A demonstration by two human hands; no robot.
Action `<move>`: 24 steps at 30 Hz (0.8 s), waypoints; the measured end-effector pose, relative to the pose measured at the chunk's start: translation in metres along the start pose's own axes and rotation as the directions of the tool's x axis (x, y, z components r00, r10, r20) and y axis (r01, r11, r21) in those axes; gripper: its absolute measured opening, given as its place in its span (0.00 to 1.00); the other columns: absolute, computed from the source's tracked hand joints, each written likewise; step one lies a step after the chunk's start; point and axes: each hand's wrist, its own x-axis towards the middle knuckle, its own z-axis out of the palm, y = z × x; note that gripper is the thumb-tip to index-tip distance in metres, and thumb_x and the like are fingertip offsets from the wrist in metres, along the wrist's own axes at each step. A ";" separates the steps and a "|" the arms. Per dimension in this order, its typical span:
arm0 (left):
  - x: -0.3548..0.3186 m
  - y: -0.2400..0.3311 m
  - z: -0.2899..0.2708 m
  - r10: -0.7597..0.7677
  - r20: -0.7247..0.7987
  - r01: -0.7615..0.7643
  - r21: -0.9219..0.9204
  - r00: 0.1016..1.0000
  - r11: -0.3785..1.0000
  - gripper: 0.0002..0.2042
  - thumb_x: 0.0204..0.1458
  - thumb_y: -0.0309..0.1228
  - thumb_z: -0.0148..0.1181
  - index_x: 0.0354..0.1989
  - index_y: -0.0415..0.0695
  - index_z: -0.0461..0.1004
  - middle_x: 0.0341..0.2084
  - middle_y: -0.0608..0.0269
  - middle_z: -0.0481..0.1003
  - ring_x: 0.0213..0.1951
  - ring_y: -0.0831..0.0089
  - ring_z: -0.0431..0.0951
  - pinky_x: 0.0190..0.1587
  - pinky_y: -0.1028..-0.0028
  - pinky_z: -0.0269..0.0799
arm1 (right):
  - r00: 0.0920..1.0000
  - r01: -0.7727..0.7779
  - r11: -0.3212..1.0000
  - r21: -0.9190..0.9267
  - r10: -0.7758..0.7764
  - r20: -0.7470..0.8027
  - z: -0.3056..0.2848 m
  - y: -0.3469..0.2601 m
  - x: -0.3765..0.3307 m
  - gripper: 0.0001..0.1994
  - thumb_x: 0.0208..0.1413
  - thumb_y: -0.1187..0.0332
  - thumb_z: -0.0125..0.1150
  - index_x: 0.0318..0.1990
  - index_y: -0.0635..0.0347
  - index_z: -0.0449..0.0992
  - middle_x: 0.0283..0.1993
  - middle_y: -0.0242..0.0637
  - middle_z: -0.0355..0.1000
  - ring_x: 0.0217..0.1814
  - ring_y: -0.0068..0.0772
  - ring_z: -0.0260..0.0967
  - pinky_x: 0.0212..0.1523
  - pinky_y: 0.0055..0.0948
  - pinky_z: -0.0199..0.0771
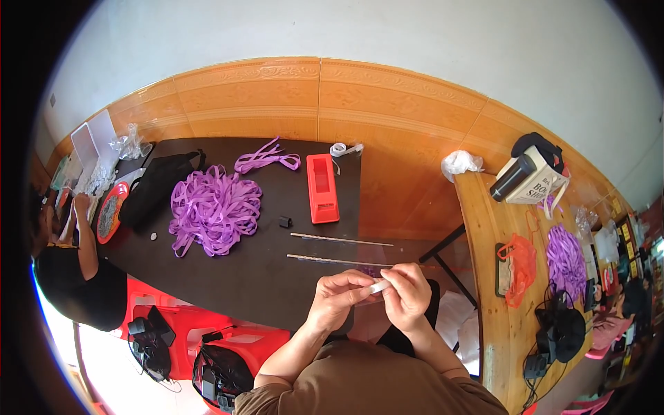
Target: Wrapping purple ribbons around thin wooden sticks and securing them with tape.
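White and small, a strip of tape [380,286] is pinched between my two hands low in the middle of the frame. My left hand [337,296] grasps its left end with thumb and fingertips, and my right hand [408,293] is closed on the right end, the two hands nearly touching over the near edge of the dark surface [263,270].

Just above my hands lie two thin rods [339,261], roughly parallel, one a little further up than the other; the lower one runs right along the tops of my knuckles. Further up, in the centre, one red plastic tool [322,188] lies flat, with one small black piece [285,222] just left of its lower end. One white tape roll [338,149] sits at the far edge near the wall. Left of centre is one big heap of purple ribbon [214,207], and one looser bunch of purple ribbon strands [266,159] lies just above it. A black bag [159,183] lies left of the heap.

At the far left another person [76,270] in black leans over a round red tray [109,213]. On the right stands a wooden bench [494,290] with a second purple pile [566,259] and one orange plastic bag [520,266].
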 end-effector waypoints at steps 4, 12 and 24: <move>0.000 0.000 0.002 0.021 -0.022 -0.020 0.013 1.000 1.000 0.09 0.53 0.14 0.55 0.40 0.35 0.79 0.37 0.55 0.76 0.40 0.66 0.78 0.46 0.69 0.78 | 1.000 0.014 1.000 -0.021 -0.015 -0.013 0.002 -0.002 -0.002 0.15 0.41 0.84 0.60 0.40 0.65 0.77 0.34 0.43 0.71 0.29 0.35 0.70 0.26 0.27 0.69; -0.001 -0.003 -0.001 -0.019 -0.015 0.020 0.042 1.000 0.999 0.10 0.53 0.16 0.57 0.42 0.36 0.79 0.35 0.57 0.75 0.38 0.67 0.78 0.46 0.70 0.79 | 0.917 -0.362 0.828 0.429 0.398 0.006 0.004 0.004 -0.013 0.10 0.47 0.87 0.61 0.38 0.69 0.77 0.35 0.36 0.70 0.30 0.19 0.67 0.29 0.16 0.65; -0.003 -0.005 0.003 0.053 -0.057 -0.038 0.231 0.997 0.972 0.11 0.53 0.15 0.56 0.43 0.37 0.78 0.36 0.60 0.73 0.38 0.74 0.77 0.43 0.75 0.76 | 0.769 -0.499 0.479 0.722 0.630 0.113 0.010 0.010 -0.022 0.06 0.50 0.84 0.61 0.36 0.67 0.77 0.34 0.35 0.72 0.29 0.18 0.68 0.26 0.16 0.67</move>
